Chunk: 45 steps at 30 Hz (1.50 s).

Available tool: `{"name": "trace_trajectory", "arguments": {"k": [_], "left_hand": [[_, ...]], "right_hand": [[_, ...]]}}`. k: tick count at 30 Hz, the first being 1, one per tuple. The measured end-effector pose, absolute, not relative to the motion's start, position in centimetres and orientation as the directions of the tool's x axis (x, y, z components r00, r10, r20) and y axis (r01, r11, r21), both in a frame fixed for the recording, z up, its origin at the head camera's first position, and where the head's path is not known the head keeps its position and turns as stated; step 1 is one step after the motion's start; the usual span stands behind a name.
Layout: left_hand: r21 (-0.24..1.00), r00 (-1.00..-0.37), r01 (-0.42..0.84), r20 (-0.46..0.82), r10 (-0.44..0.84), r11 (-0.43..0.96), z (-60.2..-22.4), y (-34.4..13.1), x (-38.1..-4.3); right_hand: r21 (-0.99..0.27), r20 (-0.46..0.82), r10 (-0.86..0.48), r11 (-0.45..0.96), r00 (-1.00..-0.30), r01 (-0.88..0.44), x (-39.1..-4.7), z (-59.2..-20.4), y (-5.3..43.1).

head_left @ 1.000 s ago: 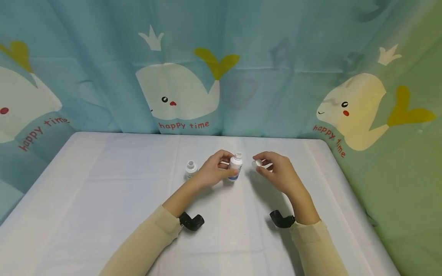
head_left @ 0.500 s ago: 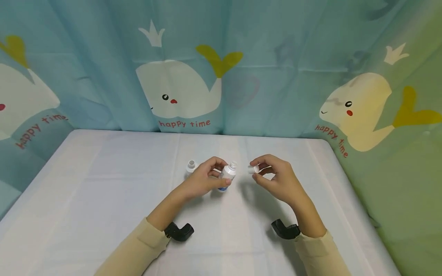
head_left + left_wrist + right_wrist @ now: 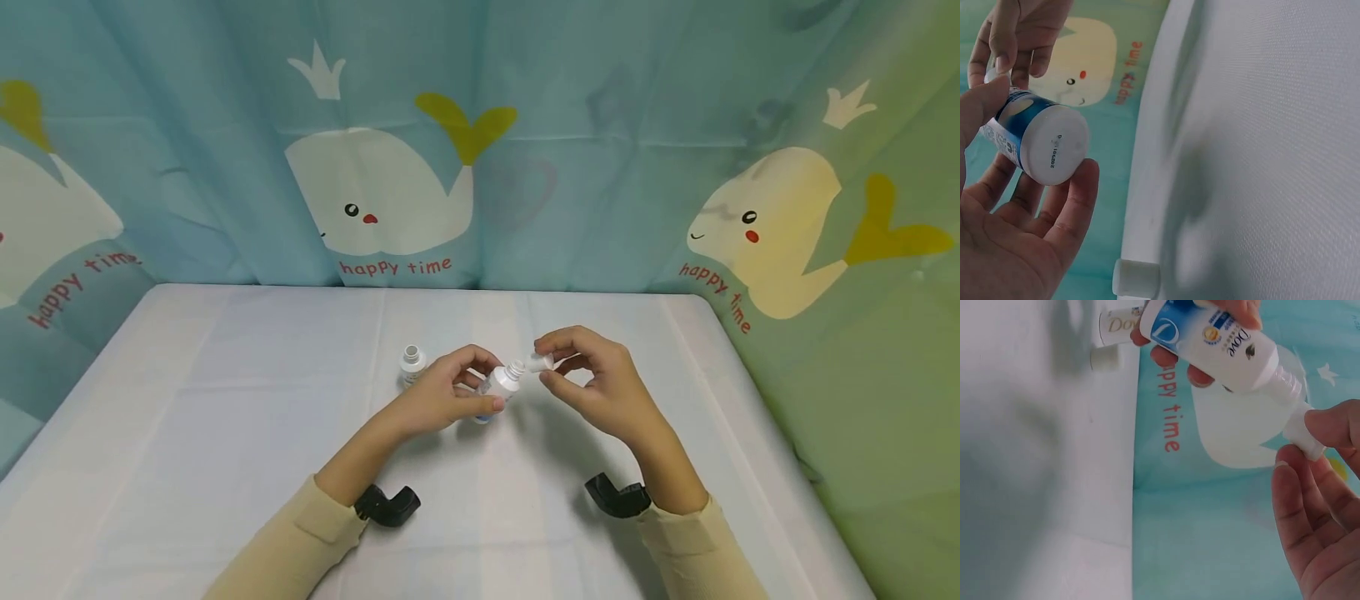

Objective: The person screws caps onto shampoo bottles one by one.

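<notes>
A white and blue Dove bottle (image 3: pixel 1216 347) is gripped in my left hand (image 3: pixel 442 396), tilted with its threaded neck (image 3: pixel 1288 384) pointing up and to the right. The bottle's flat base (image 3: pixel 1057 145) faces the left wrist camera. Between thumb and fingertips, my right hand (image 3: pixel 592 379) pinches a white cap (image 3: pixel 1300 431). The cap's open end is right at the bottle's mouth, lined up with the neck. Both are held above the table. A second white bottle (image 3: pixel 412 365) stands uncapped on the table just beyond my left hand, its lower part hidden by it.
A short white cylinder, looking like a cap (image 3: pixel 1107 358), sits by the second bottle; the left wrist view has a similar white piece (image 3: pixel 1136 278). The white-covered table (image 3: pixel 247 433) ends at a blue-green whale-print curtain (image 3: pixel 555 225). Black mounts (image 3: pixel 388 506) sit at both wrists.
The held bottle has gone from nearly upright to tilted rightward, shifting slightly left and closer to me. My right hand has turned the cap and brought it left to the bottle's mouth.
</notes>
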State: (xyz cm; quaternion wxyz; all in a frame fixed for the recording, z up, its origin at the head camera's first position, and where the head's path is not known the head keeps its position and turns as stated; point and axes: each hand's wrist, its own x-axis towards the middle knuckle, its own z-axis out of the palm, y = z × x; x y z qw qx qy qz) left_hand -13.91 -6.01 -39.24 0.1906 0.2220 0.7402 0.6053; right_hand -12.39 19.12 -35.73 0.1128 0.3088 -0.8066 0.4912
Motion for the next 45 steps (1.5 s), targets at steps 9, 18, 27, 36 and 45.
{"name": "trace_trajectory", "arguments": {"k": [9,18,27,36,45], "left_hand": [[0.98,-0.825,0.115,0.002,0.565,0.164,-38.91,-6.02,-13.8],[0.98,-0.806,0.137,0.026,0.592,0.143,-38.91,-6.07,-13.51],[0.978,-0.805,0.157,0.045,0.591,0.139,-38.88,-6.13,-13.64],[0.979,-0.799,0.158,0.049,0.6,0.131,-38.59,-5.82,-13.37],[0.979,-0.803,0.161,0.055,0.593,0.128,-38.62,-5.71,-13.26]], "right_hand": [[-0.701,0.5,-0.411,0.325,-0.763,-0.634,-11.91,-35.5,18.46],[-0.705,0.486,-0.432,0.321,-0.76,-0.633,-11.85,-35.57,18.09],[-0.715,0.458,-0.443,0.33,-0.77,-0.616,-11.89,-35.53,18.25],[-0.72,0.467,-0.429,0.324,-0.773,-0.614,-12.05,-35.63,18.35],[-0.735,0.476,-0.432,0.283,-0.766,-0.616,-11.9,-35.65,18.29]]}}
